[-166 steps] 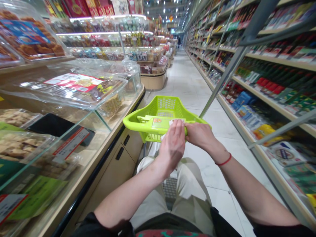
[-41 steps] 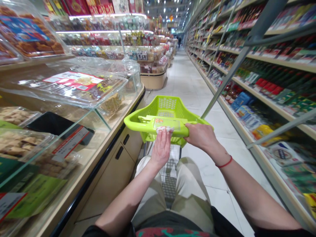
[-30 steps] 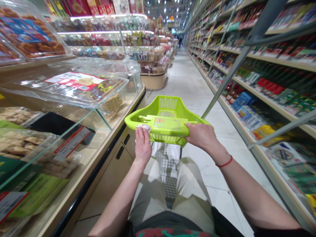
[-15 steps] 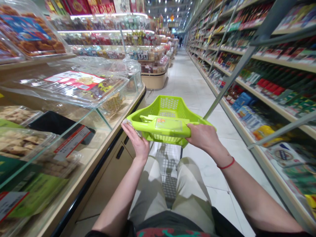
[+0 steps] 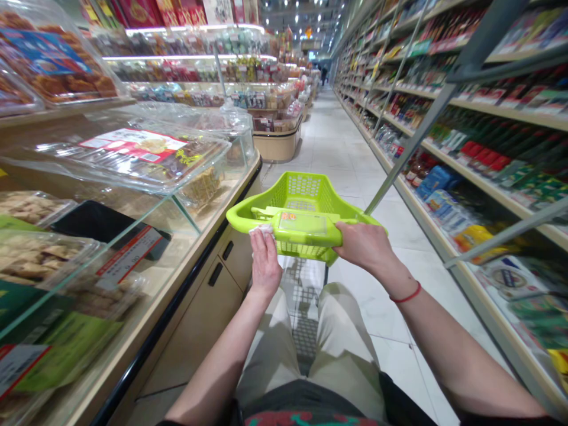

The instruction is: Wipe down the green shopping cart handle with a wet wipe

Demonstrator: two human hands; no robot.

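A lime-green plastic shopping cart basket (image 5: pixel 302 192) stands in front of me in a store aisle, its wide handle bar (image 5: pixel 306 229) nearest me. My left hand (image 5: pixel 265 263) presses a small white wipe (image 5: pixel 261 228) flat against the left part of the handle, fingers together over it. At the handle's right end my right hand (image 5: pixel 364 245) is wrapped around the bar; a red string circles that wrist. The basket looks empty inside.
A glass-fronted counter (image 5: pixel 133 236) with trays of packed snacks runs along my left. Stocked shelves (image 5: pixel 488 148) with slanted grey metal struts line the right. The white tiled aisle (image 5: pixel 332 136) stretches ahead, with more display islands at the far left.
My left hand with the wipe slid from the handle's middle out to its left corner and has come back slightly inward. The right hand has kept its grip.
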